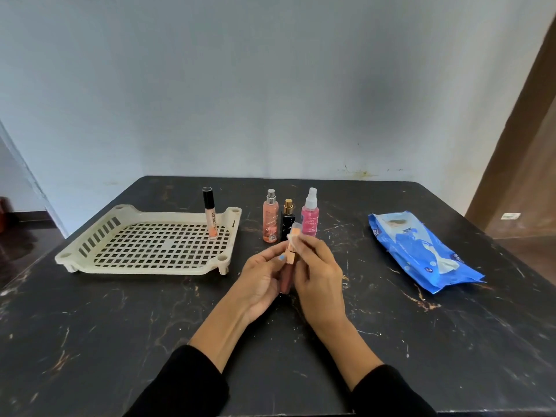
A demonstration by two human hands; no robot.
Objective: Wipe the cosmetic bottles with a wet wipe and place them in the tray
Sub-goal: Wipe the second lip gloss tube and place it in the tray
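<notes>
My left hand point(263, 278) grips a slim pink lip-gloss tube point(285, 276) with a gold cap, held above the table's middle. My right hand point(319, 272) pinches a small white wet wipe point(294, 236) against the tube's cap end. A cream perforated tray point(90, 254) lies to the left; a lip gloss with a black cap point(209, 213) stands upright in its far right corner. Behind my hands stand three bottles: a peach spray bottle point(270, 218), a small black bottle with a gold cap point(288, 219) and a pink spray bottle point(310, 215).
A blue pack of wet wipes point(421, 251) lies on the right of the dark marbled table point(120, 326). A pale wall rises behind the table's far edge, and a brown door stands at the far right.
</notes>
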